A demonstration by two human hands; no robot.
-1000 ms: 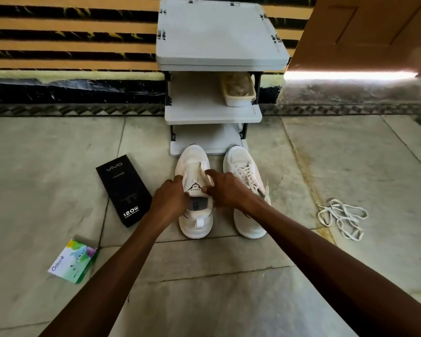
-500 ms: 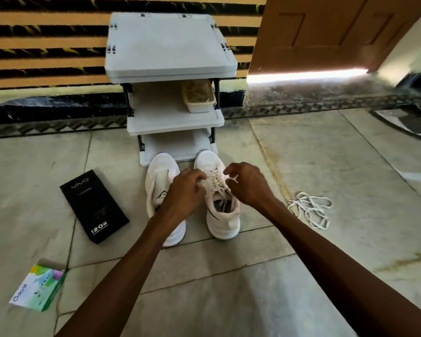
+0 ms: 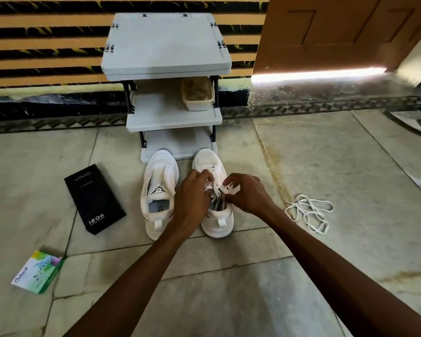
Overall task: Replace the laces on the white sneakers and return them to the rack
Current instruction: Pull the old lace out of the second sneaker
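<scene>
The left hand (image 3: 192, 190) and right hand (image 3: 249, 193) are pinching the flat white lace (image 3: 213, 188) on the right white fabric sneaker (image 3: 216, 224), seemingly untying it; unthreading its eyelets is looking due next.

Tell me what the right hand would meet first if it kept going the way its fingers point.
The right hand points left across the laced sneaker, so it would likely meet that shoe's lace first, then the left hand just beyond. Depth is unclear from one view.
</scene>
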